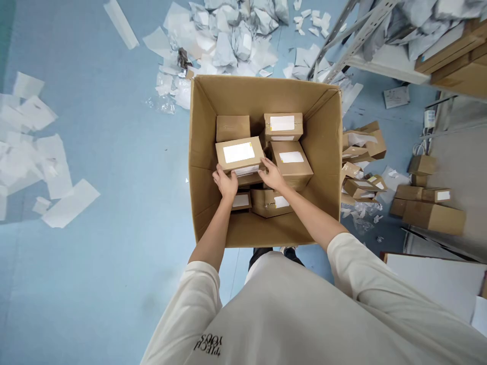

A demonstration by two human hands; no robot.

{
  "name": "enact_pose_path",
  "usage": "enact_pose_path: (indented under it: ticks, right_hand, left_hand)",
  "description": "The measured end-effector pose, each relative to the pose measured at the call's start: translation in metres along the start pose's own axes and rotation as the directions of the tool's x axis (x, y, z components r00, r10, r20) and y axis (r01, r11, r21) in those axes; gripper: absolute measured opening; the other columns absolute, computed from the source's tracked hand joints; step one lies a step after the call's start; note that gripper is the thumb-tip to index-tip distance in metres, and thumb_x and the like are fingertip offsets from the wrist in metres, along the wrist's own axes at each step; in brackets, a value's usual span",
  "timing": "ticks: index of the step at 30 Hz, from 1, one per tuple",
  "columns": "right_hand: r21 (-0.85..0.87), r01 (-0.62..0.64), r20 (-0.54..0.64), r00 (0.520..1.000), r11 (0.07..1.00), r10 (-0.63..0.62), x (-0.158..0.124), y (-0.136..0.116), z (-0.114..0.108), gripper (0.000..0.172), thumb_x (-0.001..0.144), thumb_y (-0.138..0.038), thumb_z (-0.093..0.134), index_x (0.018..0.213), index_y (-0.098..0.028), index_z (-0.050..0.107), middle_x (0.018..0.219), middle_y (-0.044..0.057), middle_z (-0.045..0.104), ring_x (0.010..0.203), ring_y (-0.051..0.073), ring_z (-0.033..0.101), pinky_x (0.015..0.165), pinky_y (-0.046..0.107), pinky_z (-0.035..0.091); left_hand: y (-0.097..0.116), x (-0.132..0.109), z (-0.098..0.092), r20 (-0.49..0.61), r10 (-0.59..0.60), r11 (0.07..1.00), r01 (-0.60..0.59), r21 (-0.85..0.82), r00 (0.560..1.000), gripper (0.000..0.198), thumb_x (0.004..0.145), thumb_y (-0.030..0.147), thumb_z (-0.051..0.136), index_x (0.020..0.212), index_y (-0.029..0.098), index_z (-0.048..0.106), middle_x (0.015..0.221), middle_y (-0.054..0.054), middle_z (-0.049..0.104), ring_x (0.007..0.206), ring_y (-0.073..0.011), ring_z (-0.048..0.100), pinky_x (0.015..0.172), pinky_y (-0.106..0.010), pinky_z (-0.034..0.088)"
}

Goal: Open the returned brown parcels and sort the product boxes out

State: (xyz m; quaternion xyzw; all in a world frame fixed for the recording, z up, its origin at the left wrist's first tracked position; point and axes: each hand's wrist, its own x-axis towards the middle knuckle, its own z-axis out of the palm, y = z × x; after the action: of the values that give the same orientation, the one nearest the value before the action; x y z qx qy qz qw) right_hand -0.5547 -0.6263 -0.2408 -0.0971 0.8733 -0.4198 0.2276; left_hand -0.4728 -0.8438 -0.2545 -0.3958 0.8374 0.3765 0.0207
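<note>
A large open carton (201, 177) stands on the floor with several smaller brown boxes inside. Both my hands hold a brown box with a white label (224, 152) between them, on the left side of the carton. My left hand (227, 183) grips its lower left corner, and my right hand (272, 175) is at its lower right corner. The held box is over other boxes, slightly tilted. Behind it lies a plain box (233, 128). To its right are two labelled boxes (291, 172), (283, 133). Nearer to me is another labelled box (262, 202).
White paper sheets (57, 162) lie on the blue floor at left. Crumpled grey bags (228, 48) and scraps are beyond the carton. A metal shelf (388, 66) with bags stands at the upper right. Opened boxes (365, 142) and more cartons (433, 215) sit at right.
</note>
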Motion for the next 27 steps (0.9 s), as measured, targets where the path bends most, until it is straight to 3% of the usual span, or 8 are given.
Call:
enact_pose_path:
  ticks: [4,8,14,17,21,27]
  right_hand:
    - [-0.004,0.084,-0.095,0.992,0.996,-0.084,-0.02,-0.033,-0.034,0.071,0.107,-0.05,0.065,0.172,-0.023,0.055,0.178,0.01,0.051,0.169,0.032,0.042,0.141,0.052,0.033]
    - [-0.03,0.109,-0.217,0.97,0.994,-0.113,-0.049,-0.061,-0.087,0.071,0.108,-0.049,0.063,0.174,-0.026,0.051,0.179,0.008,0.05,0.171,0.032,0.038,0.141,0.054,0.032]
    - [-0.042,0.069,-0.44,0.894,0.997,-0.08,-0.127,-0.067,-0.181,0.072,0.109,-0.048,0.061,0.176,-0.027,0.049,0.181,0.008,0.047,0.171,0.034,0.038,0.141,0.055,0.032]
    - [-0.032,0.036,-0.563,0.825,0.999,-0.048,-0.178,-0.054,-0.222,0.07,0.108,-0.047,0.06,0.174,-0.026,0.051,0.179,0.008,0.05,0.17,0.033,0.039,0.14,0.057,0.034]
    - [0.014,-0.018,-0.688,0.725,1.0,0.022,-0.254,-0.021,-0.265,0.069,0.106,-0.045,0.06,0.171,-0.023,0.056,0.177,0.01,0.052,0.17,0.033,0.04,0.139,0.056,0.037]
    - [0.066,-0.175,-0.825,0.544,0.982,0.152,-0.388,0.059,-0.3,0.068,0.103,-0.043,0.064,0.167,-0.024,0.059,0.173,0.012,0.057,0.168,0.035,0.043,0.139,0.059,0.035]
  left_hand:
    - [0.034,-0.028,-0.021,-0.039,0.099,0.995,-0.099,0.006,0.994,0.086,0.099,0.028,0.067,0.175,0.013,0.03,0.158,-0.025,0.05,0.157,-0.0432,0.047,0.137,-0.056,0.035]
    - [0.088,-0.055,-0.036,-0.048,0.209,0.977,-0.21,-0.032,0.977,0.092,0.097,0.024,0.067,0.178,0.015,0.024,0.16,-0.024,0.048,0.159,-0.0412,0.045,0.138,-0.054,0.034]
    - [0.181,-0.115,-0.032,0.025,0.43,0.898,-0.425,-0.113,0.902,0.096,0.096,0.022,0.065,0.18,0.02,0.02,0.162,-0.022,0.045,0.161,-0.0399,0.044,0.137,-0.052,0.035]
    - [0.221,-0.157,-0.019,0.092,0.531,0.845,-0.519,-0.129,0.842,0.094,0.097,0.023,0.065,0.18,0.019,0.021,0.159,-0.022,0.048,0.159,-0.0398,0.046,0.136,-0.052,0.037]
    - [0.261,-0.222,0.009,0.181,0.66,0.751,-0.646,-0.136,0.729,0.09,0.098,0.025,0.067,0.178,0.019,0.027,0.157,-0.021,0.052,0.158,-0.0392,0.048,0.135,-0.052,0.039]
    - [0.292,-0.345,0.073,0.376,0.76,0.623,-0.757,-0.194,0.529,0.088,0.097,0.026,0.067,0.176,0.016,0.031,0.162,-0.024,0.051,0.158,-0.0408,0.05,0.134,-0.053,0.04]
